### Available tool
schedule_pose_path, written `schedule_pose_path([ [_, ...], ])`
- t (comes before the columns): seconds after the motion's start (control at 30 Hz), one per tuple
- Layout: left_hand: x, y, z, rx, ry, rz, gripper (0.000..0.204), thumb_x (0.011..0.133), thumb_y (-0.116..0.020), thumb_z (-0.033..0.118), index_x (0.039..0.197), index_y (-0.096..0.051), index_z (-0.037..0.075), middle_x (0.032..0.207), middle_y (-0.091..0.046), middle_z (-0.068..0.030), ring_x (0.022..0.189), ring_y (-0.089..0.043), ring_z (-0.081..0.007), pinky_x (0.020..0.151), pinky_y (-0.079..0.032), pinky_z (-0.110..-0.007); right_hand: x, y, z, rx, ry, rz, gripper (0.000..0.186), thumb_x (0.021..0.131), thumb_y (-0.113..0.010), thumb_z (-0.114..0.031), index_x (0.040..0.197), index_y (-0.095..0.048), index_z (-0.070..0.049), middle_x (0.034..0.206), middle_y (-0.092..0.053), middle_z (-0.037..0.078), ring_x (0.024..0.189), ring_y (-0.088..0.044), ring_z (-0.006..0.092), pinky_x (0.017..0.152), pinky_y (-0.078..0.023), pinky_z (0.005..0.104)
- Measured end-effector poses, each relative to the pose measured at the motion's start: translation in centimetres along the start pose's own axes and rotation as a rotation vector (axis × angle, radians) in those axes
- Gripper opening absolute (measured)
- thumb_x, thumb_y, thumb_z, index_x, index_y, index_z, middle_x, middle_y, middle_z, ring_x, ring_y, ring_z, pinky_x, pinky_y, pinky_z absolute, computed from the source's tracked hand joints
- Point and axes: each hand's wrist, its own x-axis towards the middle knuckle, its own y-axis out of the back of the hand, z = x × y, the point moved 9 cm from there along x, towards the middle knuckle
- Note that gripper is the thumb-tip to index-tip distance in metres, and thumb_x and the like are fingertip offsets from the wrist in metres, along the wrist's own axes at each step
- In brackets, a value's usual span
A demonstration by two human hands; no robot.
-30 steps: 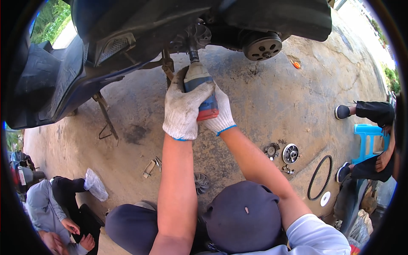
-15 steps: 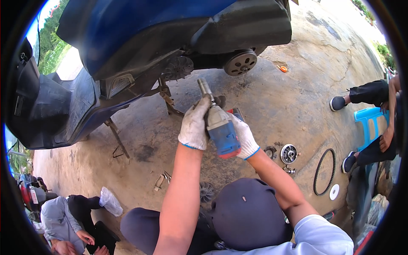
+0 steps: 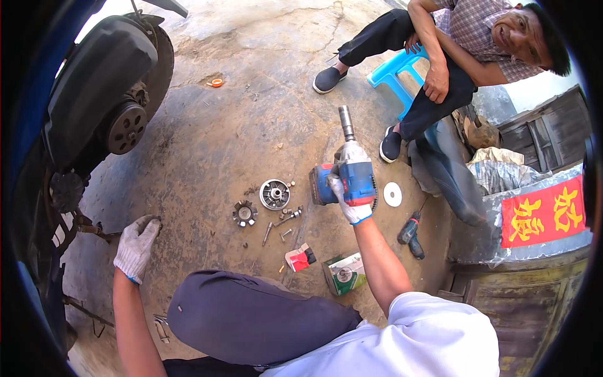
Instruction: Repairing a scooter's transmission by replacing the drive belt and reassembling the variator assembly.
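Observation:
My right hand (image 3: 347, 204), in a white knit glove, grips the handle of a blue and grey cordless impact wrench (image 3: 358, 176). A long metal socket on its nose points away from me. The battery block sticks out to the left of the hand. My left hand (image 3: 137, 247), gloved too, is at the left beside the scooter (image 3: 100, 81). Its fingers are drawn together with dark tips; what they hold, if anything, is too small to make out. A round slotted clutch drum (image 3: 127, 128) shows on the scooter's side, beyond that hand.
On the concrete lie a silver pulley part (image 3: 275, 195), a toothed round part (image 3: 244, 213), several bolts (image 3: 287, 235), a white disc (image 3: 392, 194), a green box (image 3: 344, 274) and another power tool (image 3: 411, 235). A person (image 3: 440, 69) sits on a blue stool (image 3: 396, 72) at the far right.
My view has swung to the right. The wrench, earlier between both hands near the scooter, is now in the right hand alone over the loose parts. My left hand has come away from it.

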Motion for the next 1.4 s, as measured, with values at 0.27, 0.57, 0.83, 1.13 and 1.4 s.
schedule_pose_path([
  [0.27,-6.3,1.6,-2.9,0.084,0.184,-0.09,0.034,0.105,-0.063,0.023,0.123,-0.07,-0.005,0.106,-0.075,-0.0072,0.096,-0.068,-0.0132,0.086,-0.054,-0.03,-8.8,-2.6,7.8,0.746,-0.433,-0.157,0.048,0.08,-0.07,-0.003,0.123,-0.051,0.002,0.085,-0.058,0.01,0.079,-0.066,0.0242,0.067,-0.05,0.0392],
  [0.57,-8.5,3.9,-5.7,-0.015,0.255,-0.023,0.036,0.106,-0.063,0.029,0.123,-0.07,-0.002,0.103,-0.075,-0.0052,0.091,-0.066,-0.0132,0.082,-0.054,-0.03,-10.2,2.9,5.2,0.021,0.042,-0.442,0.068,0.067,-0.084,-0.014,0.128,-0.057,-0.001,0.106,-0.063,0.019,0.1,-0.059,0.0436,0.087,-0.048,0.0521],
  [0.83,-8.9,2.7,0.5,0.238,0.126,-0.047,0.041,0.102,-0.063,0.029,0.128,-0.069,-0.003,0.119,-0.076,-0.0191,0.109,-0.072,-0.0266,0.097,-0.054,-0.036,-22.2,1.4,16.0,0.404,-0.577,-0.226,0.049,0.085,-0.085,-0.014,0.129,-0.067,-0.006,0.122,-0.07,0.008,0.11,-0.067,0.0249,0.102,-0.053,0.042],
  [1.13,-10.5,5.8,4.6,0.25,0.132,0.049,0.043,0.103,-0.064,0.031,0.132,-0.068,-0.001,0.121,-0.075,-0.0161,0.109,-0.07,-0.024,0.098,-0.052,-0.036,-23.9,2.7,15.9,0.287,-0.685,0.032,0.051,0.094,-0.081,-0.02,0.136,-0.062,0.001,0.121,-0.071,0.009,0.107,-0.068,0.0195,0.095,-0.054,0.0344],
  [1.4,-17.9,15.9,11.8,0.074,-0.124,0.851,0.026,0.103,-0.067,0.017,0.117,-0.072,-0.004,0.103,-0.077,-0.013,0.092,-0.07,-0.0187,0.087,-0.055,-0.031,-19.8,3.0,4.0,0.744,-1.182,-0.109,0.022,0.104,-0.065,-0.023,0.118,-0.068,-0.006,0.083,-0.066,0.001,0.068,-0.062,0.0108,0.059,-0.05,0.0254],
])
